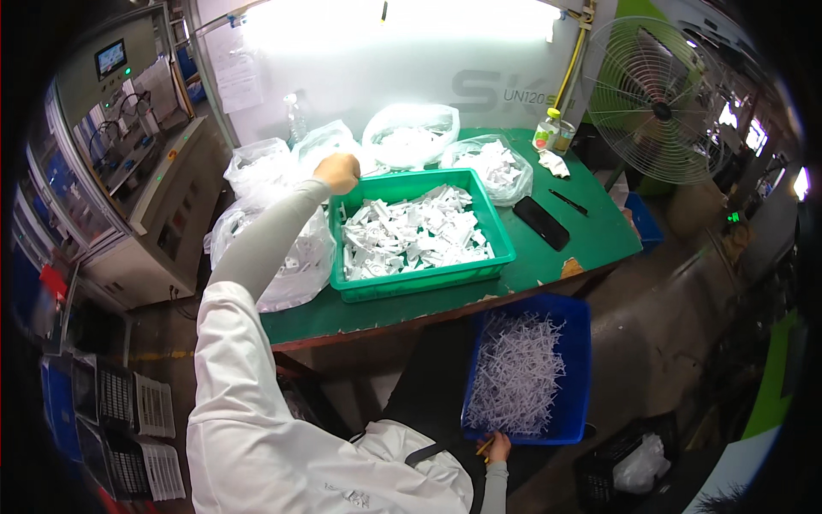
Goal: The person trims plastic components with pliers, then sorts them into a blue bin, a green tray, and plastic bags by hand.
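My left hand (340, 172) is closed, reaching over the far left corner of the green bin (425, 288). Whatever its fingers hold, if anything, is hidden. Small white plastic parts (411, 231) lie heaped in that bin. Down at the lower right, my right hand (495, 447) is closed round a thin yellow object (485, 449) of unclear kind, close to the near edge of the blue bin (577, 377). Thin white plastic strips (518, 373) fill much of the blue bin.
Clear plastic bags (411, 137) of white parts stand behind and left of the green bin. On the green table (599, 218) lie a black phone (541, 224) and a pen (568, 202), with a bottle (546, 128) farther back. A large fan (659, 111) stands right.
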### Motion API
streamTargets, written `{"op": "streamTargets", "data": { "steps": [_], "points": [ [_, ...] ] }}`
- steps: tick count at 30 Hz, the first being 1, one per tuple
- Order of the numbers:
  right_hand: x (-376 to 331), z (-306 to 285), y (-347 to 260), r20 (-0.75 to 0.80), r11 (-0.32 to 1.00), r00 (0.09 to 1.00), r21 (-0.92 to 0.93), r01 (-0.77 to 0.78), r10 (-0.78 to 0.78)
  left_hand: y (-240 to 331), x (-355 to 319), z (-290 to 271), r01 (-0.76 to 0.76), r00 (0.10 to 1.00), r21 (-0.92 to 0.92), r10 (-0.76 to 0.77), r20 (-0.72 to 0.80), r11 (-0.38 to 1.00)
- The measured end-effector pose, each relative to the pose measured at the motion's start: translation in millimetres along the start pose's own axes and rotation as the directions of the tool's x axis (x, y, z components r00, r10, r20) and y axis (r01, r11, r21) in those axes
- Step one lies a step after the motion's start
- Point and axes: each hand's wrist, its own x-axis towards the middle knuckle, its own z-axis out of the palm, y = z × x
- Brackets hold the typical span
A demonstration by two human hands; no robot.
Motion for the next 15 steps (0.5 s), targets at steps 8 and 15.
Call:
{"op": "streamTargets", "data": {
  "steps": [8, 15],
  "points": [
    [-1.2, 0.8, -0.6, 0.005, 1.000, 1.000, -0.017, 0.013, -0.013, -0.6, 5.5, 8.7, 0.079, 0.996, -0.233, -0.088, -0.031, 0.969],
    [-3.1, 4.6, -0.5, 0.006, 1.000, 1.000, 0.008, -0.011, 0.011, 1.9, 15.3, 6.7, 0.196, 0.969, -0.632, -0.247, 0.007, 0.750]
  ]
}}
